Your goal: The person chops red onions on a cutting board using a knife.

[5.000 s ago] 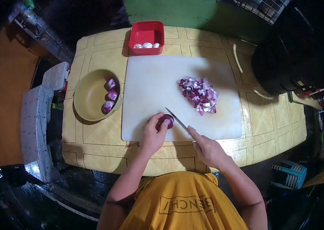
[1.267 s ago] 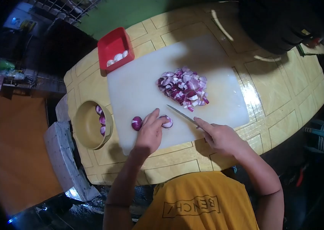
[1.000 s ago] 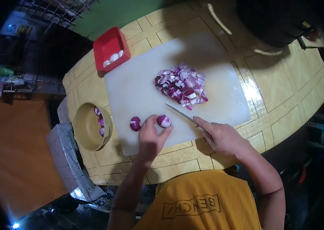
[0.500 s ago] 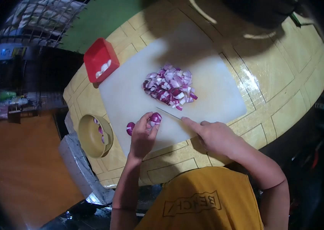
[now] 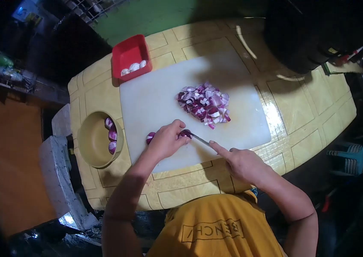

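My left hand [image 5: 168, 139] is closed around a purple-red onion piece [image 5: 185, 133] and holds it down on the white cutting board [image 5: 147, 100]. In my right hand [image 5: 245, 164] is a knife [image 5: 201, 139], its index finger stretched along the top of the blade. The blade's tip end meets the onion piece at its right side. Another red onion piece [image 5: 150, 137] lies on the board just left of my left hand, partly covered by it. Beyond both hands sits a heap of chopped red onion [image 5: 205, 103].
A tan bowl [image 5: 88, 141] with several red onions stands left of the board. At the back left is a red container [image 5: 130, 49] holding several white pieces, perhaps garlic. A large dark object [image 5: 310, 36] stands at the back right. A blue stool [image 5: 347, 159] is beyond the table's right side.
My left hand has turned over and lowered the onion piece onto the board. The knife has come up against it. The whole view has shifted slightly.
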The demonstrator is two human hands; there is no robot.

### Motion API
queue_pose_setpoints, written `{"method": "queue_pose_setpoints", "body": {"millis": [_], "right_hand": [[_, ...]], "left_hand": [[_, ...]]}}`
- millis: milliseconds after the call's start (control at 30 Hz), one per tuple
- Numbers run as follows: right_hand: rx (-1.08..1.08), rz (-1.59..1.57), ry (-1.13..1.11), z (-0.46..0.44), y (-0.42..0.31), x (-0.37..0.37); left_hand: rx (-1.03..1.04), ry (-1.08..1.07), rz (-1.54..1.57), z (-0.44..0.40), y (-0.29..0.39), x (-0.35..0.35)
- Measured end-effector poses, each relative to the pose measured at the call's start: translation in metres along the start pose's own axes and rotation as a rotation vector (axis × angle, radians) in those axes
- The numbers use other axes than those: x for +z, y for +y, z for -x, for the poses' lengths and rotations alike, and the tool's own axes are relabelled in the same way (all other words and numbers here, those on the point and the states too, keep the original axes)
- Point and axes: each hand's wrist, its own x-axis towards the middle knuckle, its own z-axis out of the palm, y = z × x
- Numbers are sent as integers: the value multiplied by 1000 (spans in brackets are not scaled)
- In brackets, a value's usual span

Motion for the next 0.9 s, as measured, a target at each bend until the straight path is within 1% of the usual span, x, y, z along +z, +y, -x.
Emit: {"method": "queue_pose_setpoints", "body": {"millis": [67, 100, 167, 200, 267, 300, 367, 400, 467, 500, 567, 600, 667, 700, 767, 900], "right_hand": [[-7, 26, 2, 1, -3, -3], [-11, 34, -4, 2, -3, -3], [-18, 55, 19, 2, -4, -4], [-18, 56, 16, 2, -6, -6], [-9, 66, 7, 0, -8, -12], [-5, 66, 4, -3, -6, -10], [-89, -23, 97, -12, 0, 1], [-88, -25, 95, -15, 3, 5], [-4, 10, 0, -23, 5, 6], [-9, 15, 2, -20, 4, 4], [-1, 22, -24, -7, 3, -4], [-7, 31, -25, -1, 0, -10], [78, 73, -41, 8, -7, -18], [81, 79, -43, 9, -8, -16], [-8, 61, 37, 10, -11, -10], [-24, 89, 51, 4, -18, -6]], "left_hand": [[68, -76, 86, -1, -7, -1], [65, -70, 93, -1, -6, -4], [143, -99, -8, -1, -1, -9], [142, -99, -4, -2, -3, -9], [292, -85, -35, -8, -9, -7], [293, -88, -31, -10, -10, -8], [297, -132, -29, -13, -11, -9], [296, -134, -28, -13, -10, -10], [159, -234, 48, -14, -4, -16], [159, -227, 47, -11, -2, -18], [180, -152, -99, -7, 1, -17], [180, -142, -95, -7, 0, -17], [185, -140, -49, -9, -7, -14], [189, -139, -44, -11, -10, -13], [230, -122, -39, -13, -14, -12], [218, -156, 23, -16, -17, -14]]}}
